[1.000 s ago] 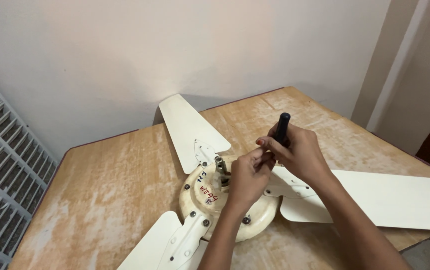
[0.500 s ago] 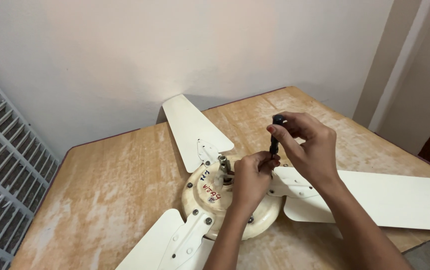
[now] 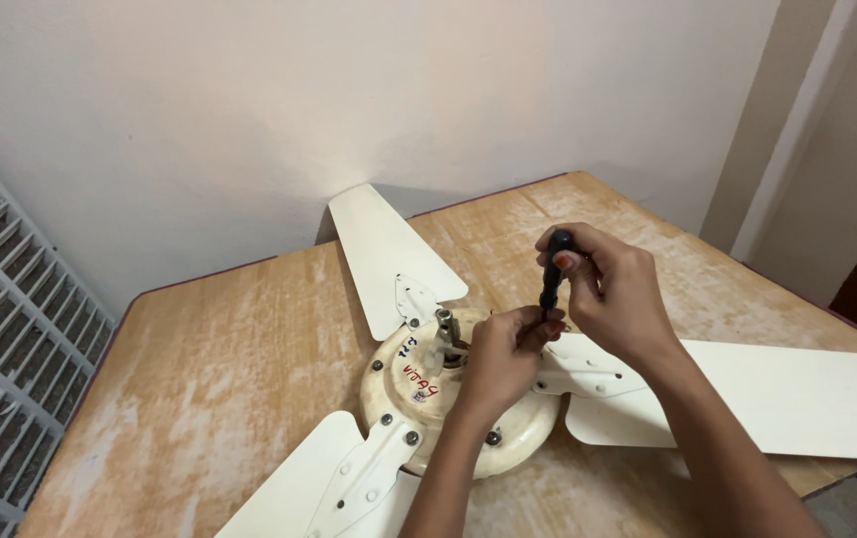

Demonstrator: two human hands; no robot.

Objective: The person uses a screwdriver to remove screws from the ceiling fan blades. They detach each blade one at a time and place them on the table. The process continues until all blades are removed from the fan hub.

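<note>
A window grille stands at far left beside the wooden table, where a cream ceiling fan (3 blades) lies flat. The left hand pinches the screwdriver tip, seemingly steadying it on the hub; the right hand grips the handle, now more upright than 0.5 s ago.

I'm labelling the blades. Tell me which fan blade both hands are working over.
The blade pointing right; the left hand and right hand sit at its root.
</note>
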